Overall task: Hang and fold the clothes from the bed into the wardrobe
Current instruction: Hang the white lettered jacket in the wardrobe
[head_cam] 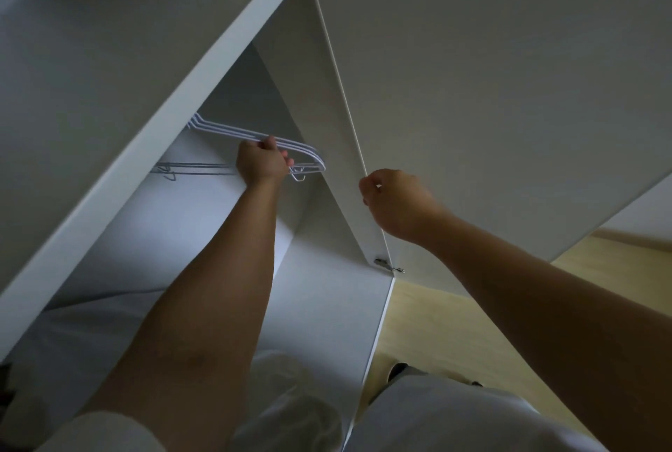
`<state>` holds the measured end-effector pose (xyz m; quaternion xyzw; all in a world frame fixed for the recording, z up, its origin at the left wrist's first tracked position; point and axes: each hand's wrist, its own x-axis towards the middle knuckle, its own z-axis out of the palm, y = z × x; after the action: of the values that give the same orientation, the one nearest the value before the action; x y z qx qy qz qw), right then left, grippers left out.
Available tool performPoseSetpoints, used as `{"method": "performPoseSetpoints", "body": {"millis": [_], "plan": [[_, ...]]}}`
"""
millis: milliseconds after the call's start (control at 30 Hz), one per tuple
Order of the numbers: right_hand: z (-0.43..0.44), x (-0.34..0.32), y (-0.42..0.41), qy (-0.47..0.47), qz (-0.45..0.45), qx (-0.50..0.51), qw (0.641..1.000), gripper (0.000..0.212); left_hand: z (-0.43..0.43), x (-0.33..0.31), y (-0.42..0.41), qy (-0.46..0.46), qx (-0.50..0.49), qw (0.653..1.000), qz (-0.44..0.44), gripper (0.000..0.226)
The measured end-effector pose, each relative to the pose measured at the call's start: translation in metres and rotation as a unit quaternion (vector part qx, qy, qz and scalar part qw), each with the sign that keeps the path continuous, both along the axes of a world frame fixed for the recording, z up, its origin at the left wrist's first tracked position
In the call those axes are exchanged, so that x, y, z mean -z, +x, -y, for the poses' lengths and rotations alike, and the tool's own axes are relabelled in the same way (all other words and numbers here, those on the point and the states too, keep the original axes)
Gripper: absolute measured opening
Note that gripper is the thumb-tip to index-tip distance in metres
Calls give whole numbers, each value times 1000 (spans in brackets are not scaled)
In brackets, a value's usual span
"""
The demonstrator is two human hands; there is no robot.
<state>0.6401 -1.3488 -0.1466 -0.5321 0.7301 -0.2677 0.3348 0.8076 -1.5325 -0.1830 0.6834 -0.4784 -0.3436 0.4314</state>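
I look into an open white wardrobe [152, 95]. Several white wire hangers [232, 131] hang together inside its upper part. My left hand [262, 164] reaches in and is closed around the sloping arm of these hangers. My right hand [396, 197] is curled against the edge of the open wardrobe door [472, 70], gripping it. No clothes from the bed are in either hand. A pale crumpled cloth [291, 397] lies low in the wardrobe below my arms.
The door swings out to the right, with a metal hinge [387, 264] at its lower corner. Light wooden floor [472, 324] shows at the right. The wardrobe's side panel [327, 306] stands between my two arms.
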Motion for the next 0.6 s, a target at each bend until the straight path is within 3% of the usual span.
{"method": "performPoseSetpoints", "body": {"millis": [233, 400, 600], "plan": [[12, -8, 10, -29, -4, -20, 999, 33, -41, -20, 10, -69, -23, 995, -68, 11], [15, -11, 21, -61, -27, -34, 997, 30, -92, -19, 12, -57, -25, 992, -107, 14], [3, -7, 26, -95, -52, -53, 993, 35, -140, -17, 0, 85, -84, 957, -264, 19]]}}
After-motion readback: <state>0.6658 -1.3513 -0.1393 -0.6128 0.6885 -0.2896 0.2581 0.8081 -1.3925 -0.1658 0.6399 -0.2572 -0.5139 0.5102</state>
